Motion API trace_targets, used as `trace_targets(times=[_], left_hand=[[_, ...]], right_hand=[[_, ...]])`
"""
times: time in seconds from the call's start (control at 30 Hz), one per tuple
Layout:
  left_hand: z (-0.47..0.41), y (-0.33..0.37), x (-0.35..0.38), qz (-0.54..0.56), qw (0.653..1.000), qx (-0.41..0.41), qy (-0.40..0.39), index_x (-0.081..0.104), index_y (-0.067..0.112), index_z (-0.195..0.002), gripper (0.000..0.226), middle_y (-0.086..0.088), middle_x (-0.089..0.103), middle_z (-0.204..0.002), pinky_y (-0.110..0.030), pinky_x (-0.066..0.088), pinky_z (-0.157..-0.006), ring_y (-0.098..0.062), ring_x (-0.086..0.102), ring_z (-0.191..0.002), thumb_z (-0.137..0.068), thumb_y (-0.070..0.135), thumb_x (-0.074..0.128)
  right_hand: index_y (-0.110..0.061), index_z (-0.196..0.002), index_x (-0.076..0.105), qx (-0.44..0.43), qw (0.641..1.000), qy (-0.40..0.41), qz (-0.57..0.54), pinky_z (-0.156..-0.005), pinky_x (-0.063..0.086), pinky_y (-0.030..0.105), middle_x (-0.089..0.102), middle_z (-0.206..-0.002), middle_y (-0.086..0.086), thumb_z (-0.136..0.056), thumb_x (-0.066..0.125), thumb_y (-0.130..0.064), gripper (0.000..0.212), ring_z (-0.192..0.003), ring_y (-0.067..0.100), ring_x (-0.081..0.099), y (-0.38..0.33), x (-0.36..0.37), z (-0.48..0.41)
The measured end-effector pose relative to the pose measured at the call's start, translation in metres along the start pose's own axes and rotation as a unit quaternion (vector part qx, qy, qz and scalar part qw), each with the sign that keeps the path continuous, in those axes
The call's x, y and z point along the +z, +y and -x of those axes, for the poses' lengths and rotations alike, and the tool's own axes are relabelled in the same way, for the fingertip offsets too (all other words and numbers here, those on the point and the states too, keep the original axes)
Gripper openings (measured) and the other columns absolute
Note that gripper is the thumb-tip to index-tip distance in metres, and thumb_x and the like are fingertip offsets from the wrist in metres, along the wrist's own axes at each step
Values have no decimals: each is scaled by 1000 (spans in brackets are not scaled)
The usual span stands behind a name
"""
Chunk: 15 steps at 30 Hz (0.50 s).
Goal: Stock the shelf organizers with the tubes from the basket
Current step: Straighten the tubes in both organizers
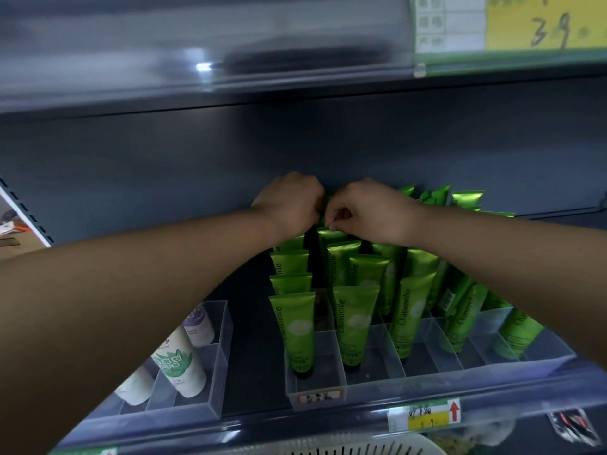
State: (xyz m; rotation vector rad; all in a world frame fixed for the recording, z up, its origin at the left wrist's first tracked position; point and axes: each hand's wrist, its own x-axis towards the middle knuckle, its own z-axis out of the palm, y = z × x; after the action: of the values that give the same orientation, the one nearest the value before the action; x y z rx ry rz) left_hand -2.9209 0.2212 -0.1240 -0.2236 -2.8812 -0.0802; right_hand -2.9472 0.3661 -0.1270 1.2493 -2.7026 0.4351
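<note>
Held green tube (325,199) mostly hidden; white basket (361,447) cut off at bottom edge.

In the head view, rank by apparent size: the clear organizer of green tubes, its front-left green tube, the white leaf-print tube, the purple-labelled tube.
1. clear organizer
2. front-left green tube and white leaf-print tube: alike, unranked
3. purple-labelled tube, partly hidden

Dark grey back panel (164,159); upper shelf (295,93) overhead, glare (203,66) on its clear strip (131,44); yellow price tag (542,24) at right.
</note>
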Motion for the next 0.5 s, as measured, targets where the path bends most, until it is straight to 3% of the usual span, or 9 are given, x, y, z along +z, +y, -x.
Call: trace_targets(times=[0.1, 0.2, 0.27, 0.37, 0.5], left_hand=[[1, -1, 2, 9, 1000, -4, 0, 58, 20, -66, 18, -14, 67, -91, -27, 38, -65, -32, 62, -90, -82, 15, 58], [1, -1, 3, 20, 1000, -13, 5, 69, 17, -82, 11, -11, 68, -95, -26, 39, -66, -29, 62, -92, -83, 16, 58], [1, 0, 2, 26, 1000, -18, 0, 69, 17, -82, 10, -11, 68, -95, -26, 39, -66, -28, 62, -92, -84, 17, 59], [2, -1, 0, 27, 999, -14, -10, 69, 17, -83, 8, -11, 69, -95, -26, 41, -67, -30, 63, -93, -82, 16, 61], [7, -2, -7, 27, 1000, 2, -12, 68, 19, -100, 19, -7, 69, -106, -31, 49, -80, -27, 62, -102, -82, 19, 63]], right_hand=[[-14, -89, 74, 5, 1000, 9, -5, -74, 46, 24, 73, -90, 2, -81, 65, -10, 13, -83, 14, 65, 0, 0, 1], [-14, -94, 75, 7, 1000, 10, -6, -71, 41, 19, 73, -93, 2, -81, 67, -12, 15, -81, 10, 61, 0, -1, 3], [-14, -98, 74, 7, 1000, 8, -13, -71, 39, 17, 73, -95, 2, -81, 69, -13, 18, -81, 7, 59, -1, -2, 4], [-12, -104, 71, 7, 1000, 4, -30, -79, 43, 20, 72, -100, 2, -82, 69, -12, 23, -91, 13, 64, -4, -7, 7], [-16, -110, 69, 12, 999, 17, -32, -87, 40, 19, 70, -111, 0, -83, 67, -14, 27, -102, 14, 62, -5, -16, 13]])
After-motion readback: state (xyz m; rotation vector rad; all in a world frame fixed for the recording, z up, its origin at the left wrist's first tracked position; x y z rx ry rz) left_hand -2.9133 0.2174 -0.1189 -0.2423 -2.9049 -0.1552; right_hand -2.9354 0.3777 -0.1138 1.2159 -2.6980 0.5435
